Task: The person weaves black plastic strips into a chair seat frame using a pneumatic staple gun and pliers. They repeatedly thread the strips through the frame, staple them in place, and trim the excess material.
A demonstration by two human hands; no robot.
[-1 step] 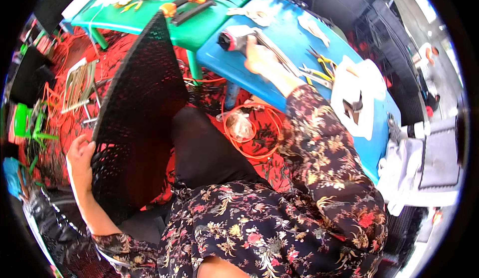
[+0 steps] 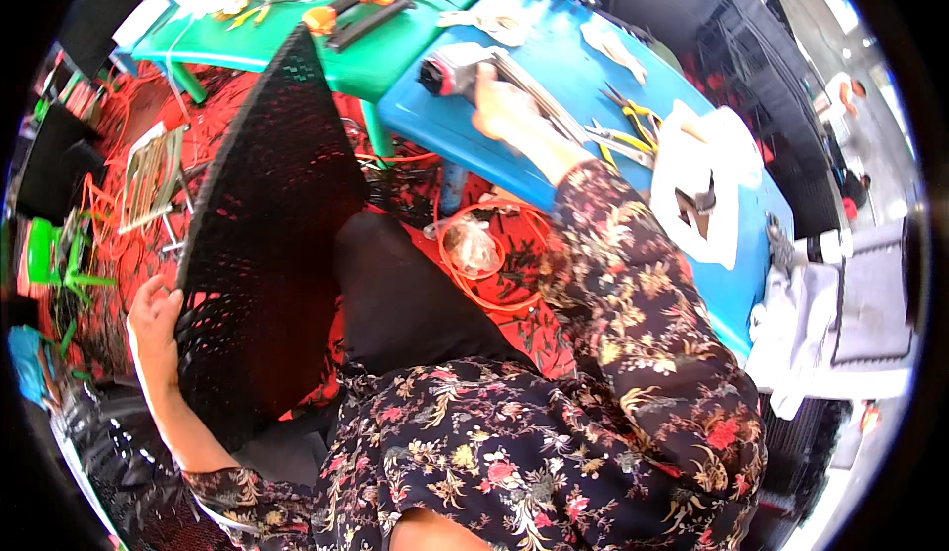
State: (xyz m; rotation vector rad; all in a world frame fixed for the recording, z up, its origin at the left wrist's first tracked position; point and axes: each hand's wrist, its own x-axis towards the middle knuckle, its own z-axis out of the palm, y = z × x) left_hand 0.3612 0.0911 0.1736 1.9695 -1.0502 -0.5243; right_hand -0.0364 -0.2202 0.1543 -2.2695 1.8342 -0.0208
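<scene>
The step in hand looks like one of managing the grey tool (image 2: 463, 65) while the black woven panel (image 2: 267, 185) is kept upright. To do it well, I would keep the tool's weight supported by the blue counter (image 2: 435, 126) until the grasp is sure, and lift it clear of the pliers (image 2: 647, 128) toward the blue counter's far right. The panel wants light, steady pressure on its edge, since a broad sheet like this could swing or tip if pushed at one corner.

The right hand (image 2: 504, 111) lies over the tool on the near left part of the blue counter, its fingers apparently wrapped round the body; the undersides are hidden. The left hand (image 2: 153, 324), well left of the blue counter, has its fingers curled beside the panel's outer edge; whether they grip it I cannot tell.

The panel stands tilted, left of the blue counter and nearer the person. It is dark and thin-edged, with a close weave that opens into small gaps low on its left side.
</scene>
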